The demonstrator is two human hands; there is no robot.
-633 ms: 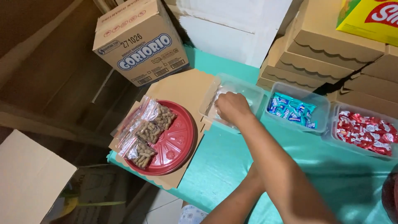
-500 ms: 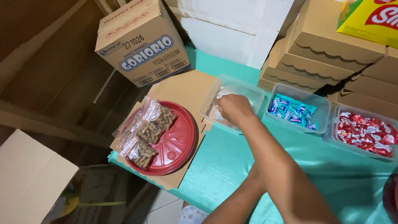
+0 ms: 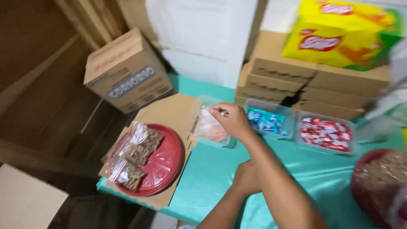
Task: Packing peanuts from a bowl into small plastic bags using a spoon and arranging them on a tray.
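My right hand point(image 3: 234, 121) hovers over a clear tub of pinkish sweets point(image 3: 208, 128), its fingertips pinched on a small pale wrapped sweet point(image 3: 223, 113). Lower down, my left hand point(image 3: 246, 178) rests on the teal tablecloth point(image 3: 212, 178) with its fingers curled shut, and I see nothing in it. To the left, a red plate point(image 3: 165, 163) holds several clear bags of brown biscuits point(image 3: 137, 154). The plate sits on a flat piece of cardboard point(image 3: 169, 111).
Right of the pink tub stand a tub of blue sweets point(image 3: 267, 121) and a tub of red and white sweets point(image 3: 326, 134). A red bowl of brown snacks point(image 3: 377, 182) sits far right. Stacked cardboard boxes point(image 3: 296, 82), a yellow carton point(image 3: 343, 32) and a brown box point(image 3: 125, 70) line the back.
The view has swung right, bringing in the red bowl. My right hand has lifted from inside the tub, pinching a sweet. My left hand has come into view on the cloth.
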